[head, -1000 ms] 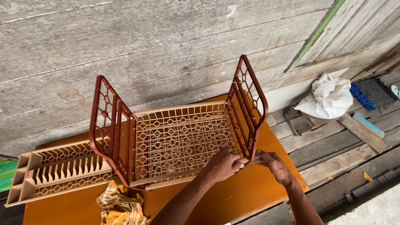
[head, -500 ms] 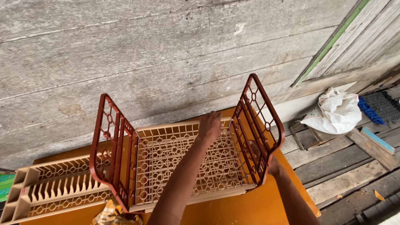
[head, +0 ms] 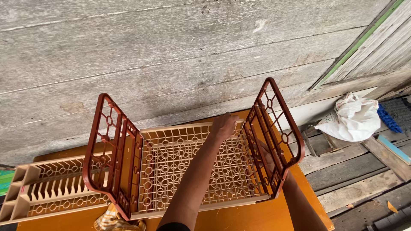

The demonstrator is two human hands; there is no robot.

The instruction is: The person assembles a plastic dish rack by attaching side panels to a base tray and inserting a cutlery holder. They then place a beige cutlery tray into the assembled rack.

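While the beige lattice tray (head: 188,171) lies flat on the orange table (head: 257,216), the left hand (head: 223,126) reaches across it to its far edge, where the fingers curl down over the rim and appear to grip it; the tray's open grid spreads out beneath the forearm and toward the person. At each short end of the tray stands a reddish-brown side frame. The left side frame (head: 112,149) rises upright and leans slightly outward, well apart from both hands. The right side frame (head: 274,132) stands just beside the left hand, its lower part meeting the tray's near right corner. The right hand (head: 266,156) is behind that frame, seen only through its bars, so it lies on the outer side of the frame and close against it; whether its fingers are apart or clamped on the frame cannot be told. A second beige rack (head: 47,194) with slotted dividers lies flat on the table to the left, partly behind the left side frame. Past the table's right edge, a white bag (head: 355,119) sits on weathered wooden planks, and a grey plank wall (head: 171,55) rises behind the table.
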